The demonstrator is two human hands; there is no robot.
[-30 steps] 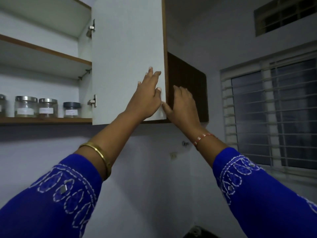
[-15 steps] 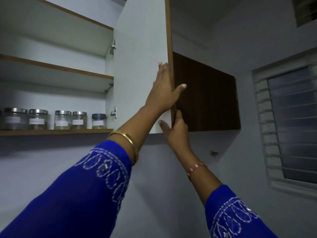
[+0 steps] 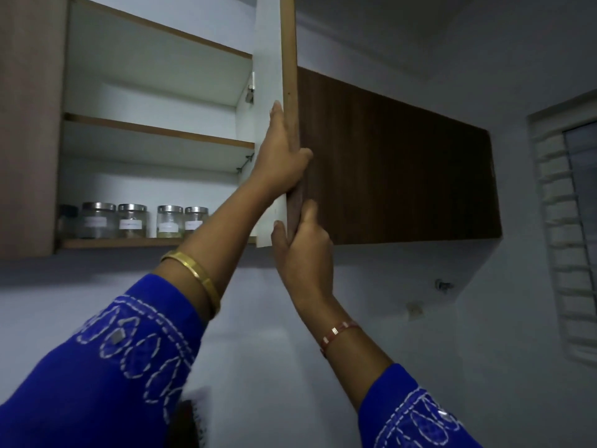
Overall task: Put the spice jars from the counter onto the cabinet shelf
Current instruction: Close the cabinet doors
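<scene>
both hands grip the cabinet door (image 3: 288, 59) edge, left hand (image 3: 280, 163) above right hand (image 3: 303, 253). spice jars (image 3: 132, 220) sit on the bottom shelf (image 3: 122, 242); closing looks underway, needing a steady swing.

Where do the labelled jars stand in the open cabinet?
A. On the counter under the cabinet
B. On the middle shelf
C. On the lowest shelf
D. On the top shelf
C: the jars stand in a row on the lowest shelf, while the two shelves above them show nothing; both the left hand and the right hand grip the edge of the open cabinet door.
</scene>
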